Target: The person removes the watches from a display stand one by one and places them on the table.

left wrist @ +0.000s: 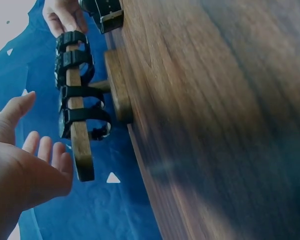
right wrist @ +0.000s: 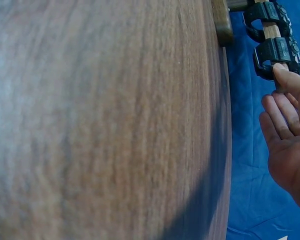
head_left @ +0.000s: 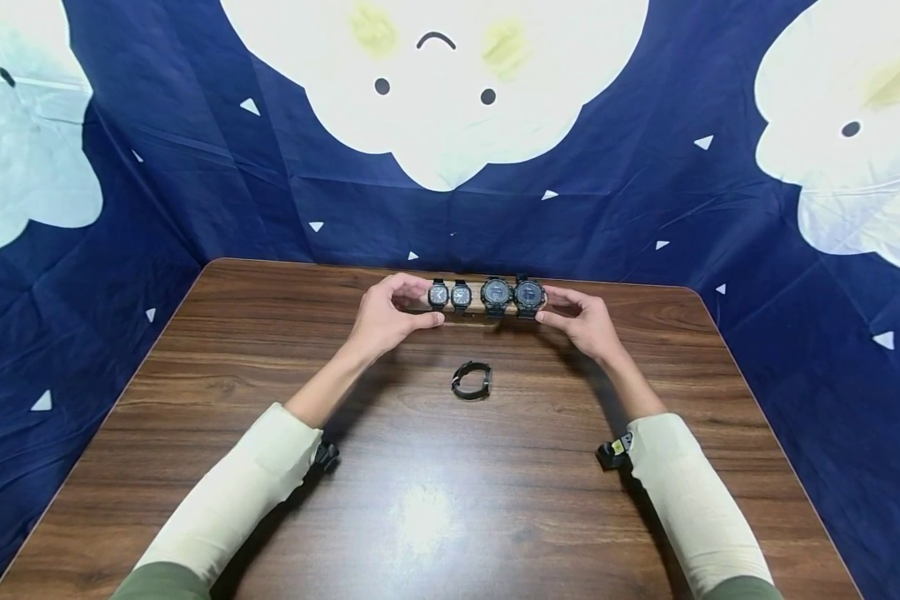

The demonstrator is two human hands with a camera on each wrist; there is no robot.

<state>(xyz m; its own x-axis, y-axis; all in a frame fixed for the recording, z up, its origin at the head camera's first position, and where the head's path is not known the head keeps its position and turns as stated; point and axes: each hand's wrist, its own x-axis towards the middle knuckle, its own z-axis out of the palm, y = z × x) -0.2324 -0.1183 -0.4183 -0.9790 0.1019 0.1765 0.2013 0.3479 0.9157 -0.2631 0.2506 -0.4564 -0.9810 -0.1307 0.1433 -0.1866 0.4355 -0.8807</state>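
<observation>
A wooden watch stand [left wrist: 82, 155] stands near the table's far edge, its bar carried by a post on a wooden base [left wrist: 119, 87]. Two square-faced black watches [head_left: 450, 295] are strapped round its left part and two larger round-faced watches [head_left: 512, 293] round its right part. My left hand [head_left: 390, 312] is at the bar's left end, thumb and fingers spread; the left wrist view shows them apart from the wood. At the other end my right hand [head_left: 585, 321] pinches the bar's tip between thumb and fingers, right beside the outermost round watch [right wrist: 277, 55].
One more black watch [head_left: 471, 381], its strap closed in a loop, lies on the brown wooden table [head_left: 450, 458] in front of the stand. Behind the far edge hangs a blue cloth [head_left: 195, 167] with white clouds. Wrist cameras sit on both sleeves.
</observation>
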